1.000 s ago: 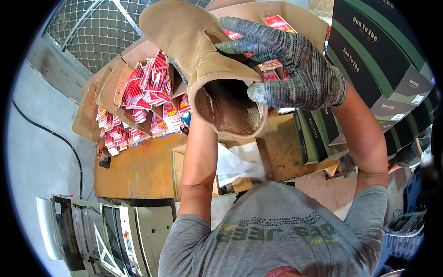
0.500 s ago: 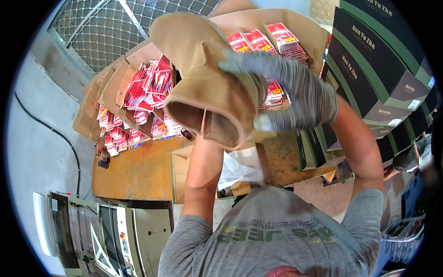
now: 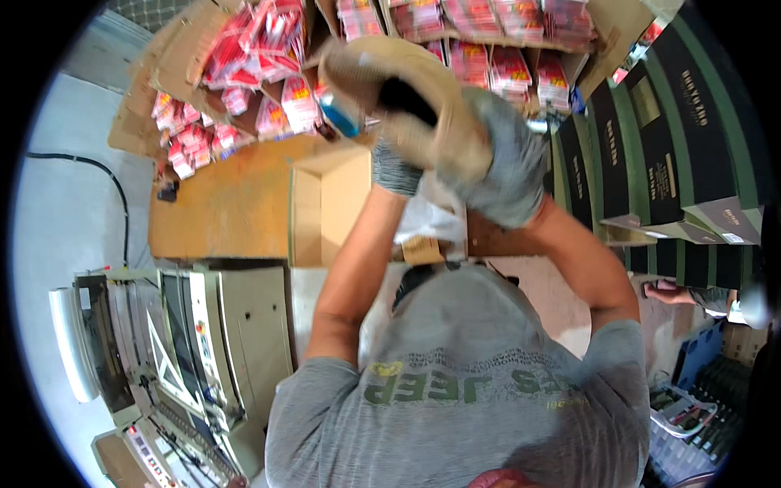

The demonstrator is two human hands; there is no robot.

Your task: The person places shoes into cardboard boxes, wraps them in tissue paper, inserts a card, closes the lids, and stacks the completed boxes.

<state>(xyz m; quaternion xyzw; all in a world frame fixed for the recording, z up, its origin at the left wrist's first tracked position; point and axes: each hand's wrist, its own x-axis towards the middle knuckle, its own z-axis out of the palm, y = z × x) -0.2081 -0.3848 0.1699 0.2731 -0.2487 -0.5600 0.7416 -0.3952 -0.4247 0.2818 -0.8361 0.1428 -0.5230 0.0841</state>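
Note:
A tan boot [image 3: 435, 69], blurred by motion, is held up in the air above the table with its dark opening showing. My right hand [image 3: 508, 159], in a grey knitted glove, is closed around the boot's right side. Beneath the boot, my left hand [image 3: 396, 171] wears a similar glove and grips it from below; its fingers are hidden. Below my hands an open cardboard box [image 3: 332, 211] lies on the brown table [image 3: 220, 215]. White tissue paper [image 3: 427, 218] sits in the box's right part.
Divided cartons [image 3: 175, 69] of red-and-white packets [image 3: 260, 41] line the table's back. Dark green-banded shoeboxes [image 3: 651, 154] are stacked to the right. A machine [image 3: 244, 342] stands at the lower left. At the far right are another person's hand [image 3: 671, 293] and a plastic crate [image 3: 691, 431].
The boot has turned, and its opening now sits higher. My right hand has swung inward and closed on it. My left glove now shows below the boot. The view has tilted lower.

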